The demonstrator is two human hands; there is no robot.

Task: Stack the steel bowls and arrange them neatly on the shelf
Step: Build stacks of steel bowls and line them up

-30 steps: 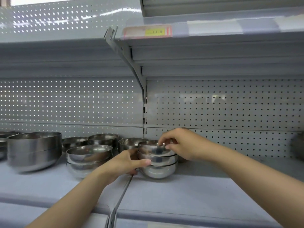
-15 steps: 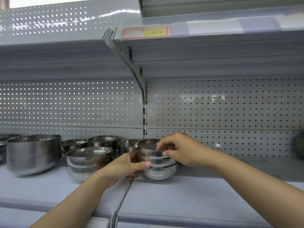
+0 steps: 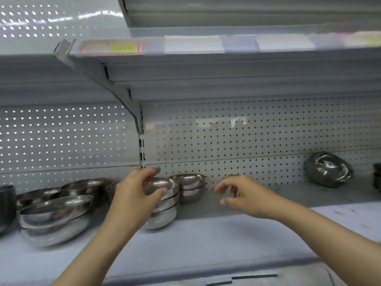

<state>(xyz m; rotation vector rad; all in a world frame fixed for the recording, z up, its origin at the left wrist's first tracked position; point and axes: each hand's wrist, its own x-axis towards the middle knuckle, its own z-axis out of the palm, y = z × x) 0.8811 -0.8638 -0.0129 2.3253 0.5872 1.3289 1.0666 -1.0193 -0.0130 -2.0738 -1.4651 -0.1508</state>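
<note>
Steel bowls sit in several groups along the grey shelf (image 3: 206, 234), and the sorting looks partly done, by my reading. Near the middle, a small stack of bowls (image 3: 165, 205) stands on the shelf board, at least three nested one in another, and the left hand (image 3: 134, 195) wraps round its left side, thumb curled against the front of the top bowl and fingertips (image 3: 153, 170) hooked over the far rim. Just behind and to the right of it stands a second small stack (image 3: 190, 187), two or three bowls deep, close to the perforated back panel. The right hand (image 3: 241, 195) hovers to the right of both stacks, touching neither; its fingers are loosely curled and apart, holding nothing. To the left, a stack of larger bowls (image 3: 55, 219) rests near the shelf front, leaning somewhat and blurred, with more bowls (image 3: 82, 185) behind it whose count I cannot tell, and a dark one (image 3: 7, 203) at the left edge. Far to the right, well apart from the rest, a lone bowl (image 3: 328, 169) lies tipped on its side against the back panel; another dark shape at the right edge is too cropped to name. So the small bowls seem largely stacked, while what is likely left is bringing in the tipped bowl, straightening the leaning large stack, and lining the groups up in a tidy row
</note>
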